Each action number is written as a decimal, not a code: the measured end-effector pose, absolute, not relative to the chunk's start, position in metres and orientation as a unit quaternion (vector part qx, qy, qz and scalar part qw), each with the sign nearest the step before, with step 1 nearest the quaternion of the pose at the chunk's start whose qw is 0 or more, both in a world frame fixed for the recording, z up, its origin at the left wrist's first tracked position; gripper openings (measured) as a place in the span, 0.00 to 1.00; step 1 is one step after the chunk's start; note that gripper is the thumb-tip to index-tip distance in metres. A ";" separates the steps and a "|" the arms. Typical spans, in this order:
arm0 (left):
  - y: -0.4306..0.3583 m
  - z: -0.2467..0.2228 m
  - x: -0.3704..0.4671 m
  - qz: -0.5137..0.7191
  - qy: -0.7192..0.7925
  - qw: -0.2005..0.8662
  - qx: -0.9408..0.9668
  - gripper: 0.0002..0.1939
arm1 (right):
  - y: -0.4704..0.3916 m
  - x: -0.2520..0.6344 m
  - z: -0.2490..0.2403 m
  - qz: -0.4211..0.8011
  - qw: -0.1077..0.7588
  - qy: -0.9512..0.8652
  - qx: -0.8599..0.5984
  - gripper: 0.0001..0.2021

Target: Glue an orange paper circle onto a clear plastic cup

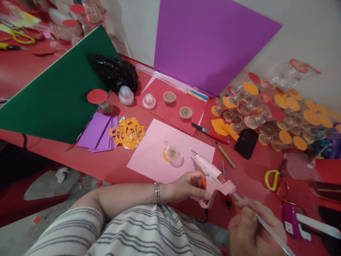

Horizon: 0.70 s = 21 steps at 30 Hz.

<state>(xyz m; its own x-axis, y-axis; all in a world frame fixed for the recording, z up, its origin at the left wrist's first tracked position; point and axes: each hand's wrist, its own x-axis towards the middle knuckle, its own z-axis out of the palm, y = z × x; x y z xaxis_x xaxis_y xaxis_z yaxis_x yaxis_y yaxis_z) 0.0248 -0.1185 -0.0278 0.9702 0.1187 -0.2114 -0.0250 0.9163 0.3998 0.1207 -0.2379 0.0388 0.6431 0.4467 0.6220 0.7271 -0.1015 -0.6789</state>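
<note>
My left hand (190,186) is wrapped around the handle of a pink glue gun (209,168), whose nozzle points up and to the left. At the gun's back end, my right hand (252,225) grips a long translucent glue stick (271,229). The stick's front tip meets the rear of the gun; how deep it sits I cannot tell. Left of the nozzle, a clear plastic cup piece (176,156) with an orange disc under its edge lies on a pink sheet (149,156).
Orange paper scraps (129,133) and purple paper pieces (97,133) lie to the left. Behind are small round cups (169,97) and a red-handled cutter (218,137). Clear cups with discs (269,110) crowd the right, above scissors (272,180). A green board (61,89) leans at left.
</note>
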 end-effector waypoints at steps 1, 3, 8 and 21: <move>-0.118 -0.028 0.025 0.036 0.114 0.972 0.204 0.31 | -0.237 0.121 0.039 -0.144 0.533 -0.407 -0.728 0.07; -0.118 -0.028 0.025 0.033 0.107 0.970 0.214 0.31 | -0.234 0.120 0.040 -0.166 0.524 -0.418 -0.724 0.07; -0.117 -0.026 0.025 0.028 0.106 0.966 0.232 0.33 | -0.229 0.118 0.040 -0.182 0.523 -0.420 -0.719 0.08; -0.114 -0.025 0.022 0.025 0.107 0.964 0.243 0.32 | -0.228 0.124 0.035 -0.198 0.531 -0.449 -0.691 0.07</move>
<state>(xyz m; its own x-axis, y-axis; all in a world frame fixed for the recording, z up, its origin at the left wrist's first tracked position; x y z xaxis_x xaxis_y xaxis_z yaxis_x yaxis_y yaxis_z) 0.0218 -0.1138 -0.0251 0.9758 0.0997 -0.1948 0.0045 0.8809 0.4732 0.1235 -0.2279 0.0355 0.5176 0.4104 0.7508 0.8312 -0.0328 -0.5551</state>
